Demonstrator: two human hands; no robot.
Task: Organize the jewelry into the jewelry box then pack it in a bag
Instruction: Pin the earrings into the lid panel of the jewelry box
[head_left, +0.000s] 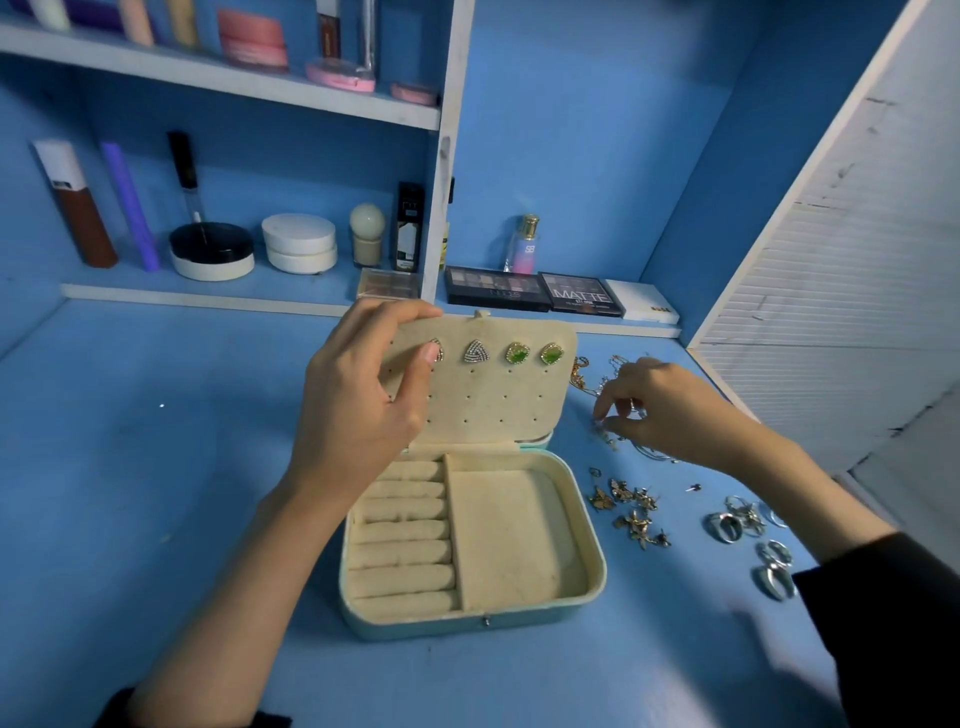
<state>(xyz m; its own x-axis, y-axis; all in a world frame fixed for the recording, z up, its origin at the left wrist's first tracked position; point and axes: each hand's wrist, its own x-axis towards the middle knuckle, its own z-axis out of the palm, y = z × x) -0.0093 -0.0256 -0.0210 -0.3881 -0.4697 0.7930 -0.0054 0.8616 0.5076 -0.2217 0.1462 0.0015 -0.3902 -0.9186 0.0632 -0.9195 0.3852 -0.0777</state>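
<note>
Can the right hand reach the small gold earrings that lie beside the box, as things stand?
Probably yes. The right hand is just beyond the gold earrings, which lie uncovered to the right of the jewelry box; the left hand only grips the lid.

1 earring (440, 351) half behind left hand (363, 395), top-shelf bottles (136, 21) cropped

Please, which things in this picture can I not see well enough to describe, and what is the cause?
- Head view: the leftmost earring on the earring panel is half covered by the thumb of the left hand.
- Head view: whether the right hand pinches any of the gold pieces at its fingertips; too small and blurred.
- Head view: the silver rings overlap and blur, so their number is unclear.
</note>
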